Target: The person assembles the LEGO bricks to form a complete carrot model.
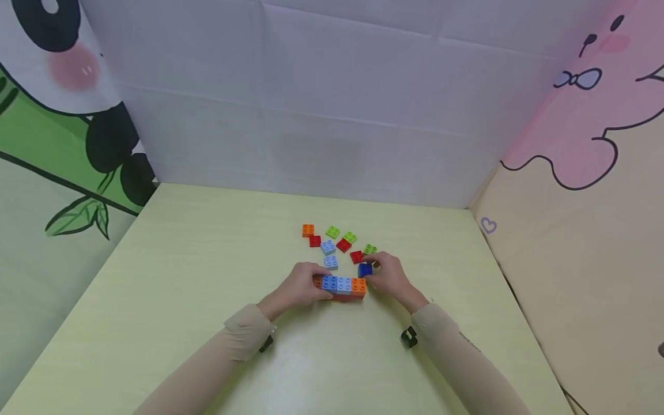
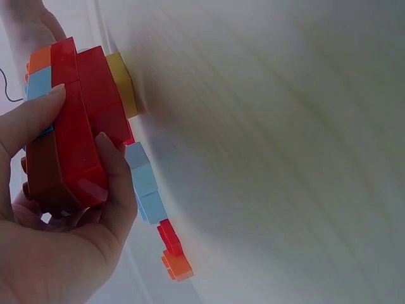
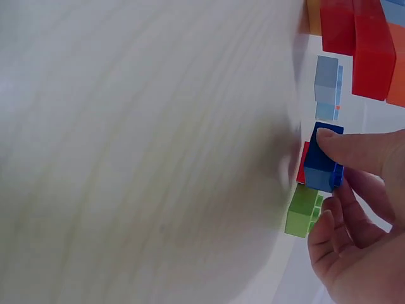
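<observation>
My left hand (image 1: pixel 303 283) grips the left end of a stack of toy building bricks (image 1: pixel 343 285). Its top row shows blue, light blue and orange bricks. Seen from the left wrist, the stack has red bricks (image 2: pixel 79 136) under that row, a brown brick (image 2: pixel 43 171) at the near end and a yellow brick (image 2: pixel 124 84) at the bottom. My right hand (image 1: pixel 390 275) pinches a dark blue brick (image 1: pixel 365 270) between thumb and fingers, just beyond the right end of the stack. The right wrist view has this dark blue brick (image 3: pixel 321 161) beside a green brick (image 3: pixel 302 212).
Loose bricks lie on the pale table (image 1: pixel 197 271) beyond the stack: an orange one (image 1: pixel 308 230), red ones (image 1: pixel 344 245), light blue ones (image 1: pixel 331 262) and green ones (image 1: pixel 333 231). A white back wall (image 1: pixel 311 144) and printed side walls border the table.
</observation>
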`<state>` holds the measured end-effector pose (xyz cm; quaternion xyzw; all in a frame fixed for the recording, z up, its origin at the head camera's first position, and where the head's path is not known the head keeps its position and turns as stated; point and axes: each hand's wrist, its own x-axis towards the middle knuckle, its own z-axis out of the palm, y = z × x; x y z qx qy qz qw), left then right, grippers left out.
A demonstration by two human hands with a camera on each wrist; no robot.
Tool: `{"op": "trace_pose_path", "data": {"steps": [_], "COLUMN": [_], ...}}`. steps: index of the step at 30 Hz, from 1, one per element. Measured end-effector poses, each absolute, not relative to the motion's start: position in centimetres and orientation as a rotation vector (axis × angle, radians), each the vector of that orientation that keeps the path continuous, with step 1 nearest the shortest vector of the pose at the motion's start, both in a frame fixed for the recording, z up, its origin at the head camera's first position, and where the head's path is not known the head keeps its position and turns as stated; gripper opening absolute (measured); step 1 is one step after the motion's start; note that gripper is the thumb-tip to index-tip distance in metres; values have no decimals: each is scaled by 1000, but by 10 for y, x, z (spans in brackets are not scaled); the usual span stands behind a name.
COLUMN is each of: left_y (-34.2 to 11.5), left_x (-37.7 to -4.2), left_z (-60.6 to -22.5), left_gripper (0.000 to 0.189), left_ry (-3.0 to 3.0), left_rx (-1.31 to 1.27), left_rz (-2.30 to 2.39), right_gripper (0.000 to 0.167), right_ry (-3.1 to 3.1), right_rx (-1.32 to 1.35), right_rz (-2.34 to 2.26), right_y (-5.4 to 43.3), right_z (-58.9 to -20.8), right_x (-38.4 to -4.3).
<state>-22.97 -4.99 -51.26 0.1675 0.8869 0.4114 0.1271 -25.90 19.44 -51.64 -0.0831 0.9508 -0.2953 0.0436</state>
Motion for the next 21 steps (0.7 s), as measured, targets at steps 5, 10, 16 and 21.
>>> {"op": "trace_pose_path", "data": {"steps": [5,10,16,21], "left_y": [-50,-49,-50,-50], "left_x": [-230,-229,-228,-228], "left_z": [-513,-512,-510,-509], "left_gripper": [44,45,44,43], "left_ry": [2578,2572,2567,2570], "left_rx": [488,494,493,492], "left_rz": [1203,1207,1208,1204], "right_gripper": [39,37,36,39], "right_ry": [2908,2885,2853,2824], "right_rx": [-256,-283,-300,-323], "right_rz": [-955,-1009,-1030,-1083], "right_y": [196,199,201,201], "right_z": [-510,-504,-498,-491], "right_x": [-257,-255,-252,-249]}}
